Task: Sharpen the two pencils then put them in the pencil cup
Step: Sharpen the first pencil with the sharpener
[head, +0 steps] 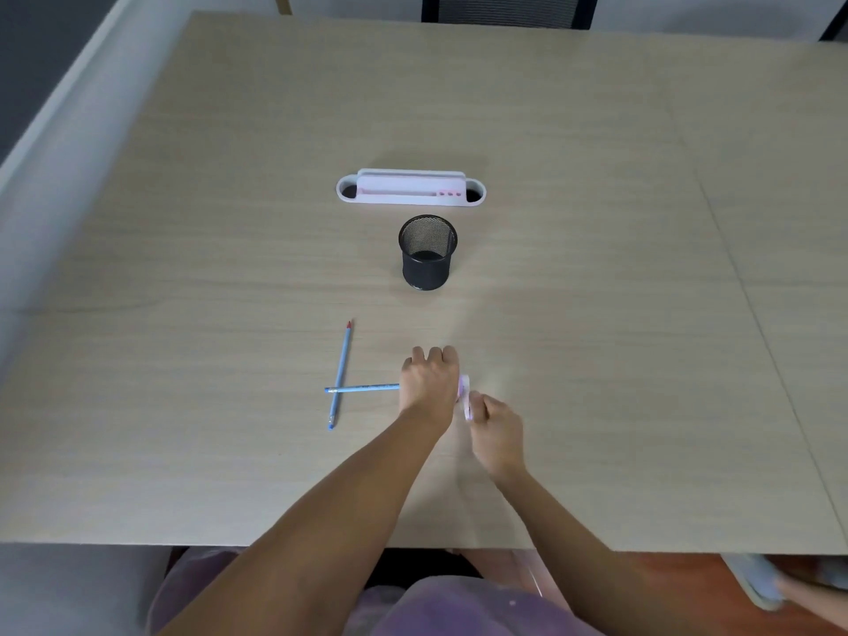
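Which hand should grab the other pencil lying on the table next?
Probably left. The left hand already holds one pencil crossing the loose pencil, while the right hand holds the sharpener.

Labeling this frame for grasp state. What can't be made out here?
Head view only:
- Tip of the horizontal pencil: hidden behind the left hand, so whether it sits in the sharpener cannot be told.
- Pink sharpener: mostly covered by both hands and blurred; shape unclear.
- Right hand fingers: curled under, grip not visible.
- Mesh pencil cup floor: dark, contents cannot be told.
- White desk organizer: holes too small to see into.
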